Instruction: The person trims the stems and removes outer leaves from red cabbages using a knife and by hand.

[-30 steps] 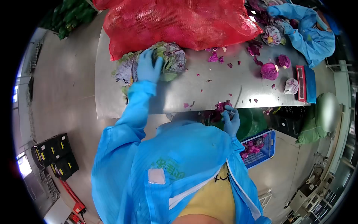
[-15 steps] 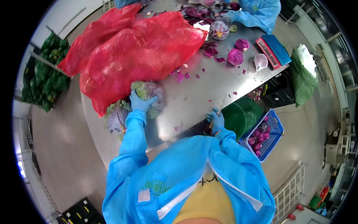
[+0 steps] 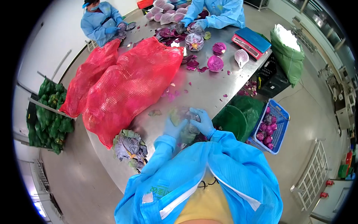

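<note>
A leafy purple cabbage (image 3: 181, 116), blurred by motion, is between my two gloved hands near the front edge of the metal table. On its left side is my left hand (image 3: 174, 128), fingers curved against it. My right hand (image 3: 202, 122) lies on its right side, and whether a tool is also in it cannot be made out. Another untrimmed cabbage (image 3: 129, 146) rests at the table's left edge, below a large red mesh sack (image 3: 130, 82). A loose leaf (image 3: 154, 112) lies between the sack and my hands.
Peeled cabbages (image 3: 215, 64), a foam net (image 3: 241, 57) and a red-and-blue scale (image 3: 252, 42) stand at the right. Two co-workers in blue handle cabbages at the far side. Beside the table are a green bin (image 3: 230, 121) and a blue basket (image 3: 270, 127) of cabbages.
My left hand has brought one cabbage from beside the sack toward me and to the right. My right hand has come up from the table edge to meet it. The view has turned.
</note>
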The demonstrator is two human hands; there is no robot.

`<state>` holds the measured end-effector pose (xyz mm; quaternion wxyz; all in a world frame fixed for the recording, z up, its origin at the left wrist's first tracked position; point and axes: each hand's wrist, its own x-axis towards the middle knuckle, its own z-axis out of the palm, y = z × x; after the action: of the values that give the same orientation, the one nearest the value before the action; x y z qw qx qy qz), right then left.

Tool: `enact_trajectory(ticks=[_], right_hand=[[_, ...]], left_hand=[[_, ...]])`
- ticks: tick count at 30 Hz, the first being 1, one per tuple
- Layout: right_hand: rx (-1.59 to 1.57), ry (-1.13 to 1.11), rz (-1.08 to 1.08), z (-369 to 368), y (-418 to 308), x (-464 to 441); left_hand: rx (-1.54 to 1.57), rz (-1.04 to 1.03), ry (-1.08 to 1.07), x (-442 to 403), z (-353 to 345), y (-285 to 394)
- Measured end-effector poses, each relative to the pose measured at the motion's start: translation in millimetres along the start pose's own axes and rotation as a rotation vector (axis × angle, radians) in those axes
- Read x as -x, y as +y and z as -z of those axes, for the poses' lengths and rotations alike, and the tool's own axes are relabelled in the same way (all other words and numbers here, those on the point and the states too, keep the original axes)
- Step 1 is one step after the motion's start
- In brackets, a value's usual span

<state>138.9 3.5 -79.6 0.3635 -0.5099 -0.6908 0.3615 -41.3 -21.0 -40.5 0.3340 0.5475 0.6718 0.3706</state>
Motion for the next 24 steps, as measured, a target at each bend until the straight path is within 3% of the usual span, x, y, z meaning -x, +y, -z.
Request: enact_trajectory(ticks=[1, 6, 8, 9, 10, 12, 13, 15, 16, 17, 18, 20, 21, 22, 23, 24], right_hand=[[-0.075, -0.066, 0.019, 3.3, 5.0, -2.2], [-0.234, -0.131, 0.144, 14.2, -25.8, -3.0], [-0.214, -0.075, 0.121, 19.1, -36.7, -7.2], [-0.181, -0.020, 0.158, 20.4, -38.4, -10.7], [-0.182, -0.008, 0.160, 22.9, -38.3, -15.8], [0.003, -0.193, -0.008, 27.3, -37.6, -22.6], [0.000, -0.189, -0.011, 22.1, -28.2, -26.5], [-0.347, -0.015, -0.261, 3.2, 2.9, -36.2], [-0.354, -0.010, -0.263, -0.7, 10.4, -38.8], [-0.423, 0.027, -0.236, -4.2, 16.5, -40.2], [-0.493, 0.062, -0.213, -7.1, 20.2, -39.6], [-0.592, 0.105, -0.253, -12.8, 18.2, -37.2], [-0.538, 0.088, -0.243, -13.2, 17.8, -37.7], [-0.483, 0.069, -0.234, -12.2, 15.5, -36.5], [-0.356, 0.056, -0.255, -1.0, -5.4, -31.9], [-0.360, 0.051, -0.270, 5.0, -17.7, -26.6]], left_hand=[[-0.186, -0.011, -0.036, -2.9, 9.4, 8.2], [-0.222, -0.034, 0.012, -27.4, 18.4, 36.5], [0.482, 0.004, -0.208, -45.0, 9.2, 13.7], [0.722, 0.156, -0.327, -36.4, 14.6, 40.8], [0.716, 0.149, -0.335, -37.1, 14.8, 44.5], [1.064, 0.281, -0.578, -33.8, 16.4, 47.5], [1.245, 0.441, -0.562, -28.3, 25.8, 56.6], [1.190, 0.386, -0.562, -26.4, 31.7, 49.3], [1.138, 0.331, -0.557, -24.9, 33.5, 42.5], [0.646, 0.066, -0.251, -30.4, 18.9, -0.7], [0.637, 0.073, -0.255, -25.5, 16.4, -16.5], [-0.526, -0.526, -0.057, -11.1, 18.8, -35.8], [-0.262, -0.329, -0.109, -2.6, 11.2, -36.7], [-0.267, -0.320, -0.123, 2.6, 7.2, -19.9], [0.206, -0.065, -0.192, 4.9, 6.9, 11.3], [0.227, -0.166, -0.274, -8.1, -1.1, -2.4]])
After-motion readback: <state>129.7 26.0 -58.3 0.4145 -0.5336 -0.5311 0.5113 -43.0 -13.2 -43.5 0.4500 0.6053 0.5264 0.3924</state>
